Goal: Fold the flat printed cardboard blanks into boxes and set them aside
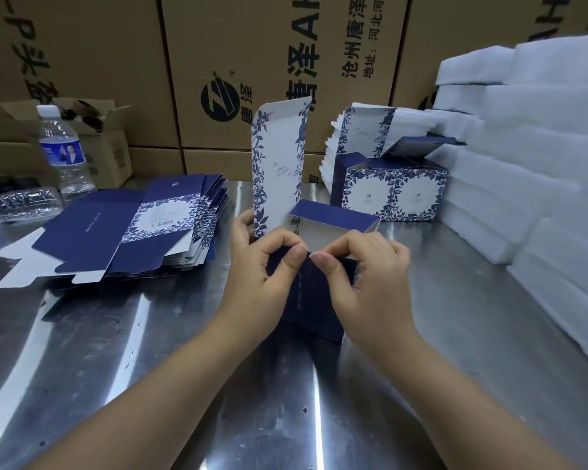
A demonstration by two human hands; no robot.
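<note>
Both hands, left hand (pixel 269 262) and right hand (pixel 364 266), pinch the half-folded box (pixel 314 293) near wall; best press thumbs evenly along the crease; keep base flat on desk (pixel 150 351).

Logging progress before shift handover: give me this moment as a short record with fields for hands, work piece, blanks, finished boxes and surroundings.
left hand: pinching the near navy panel of the box in progress
right hand: pinching the same panel, thumbs meeting
box in progress: partly formed, floral lid flap upright
flat blanks: stack on the steel table, left of the hands
finished boxes: two side by side, behind the hands
foam pads: stacked at right
water bottle: upright, far left
</note>
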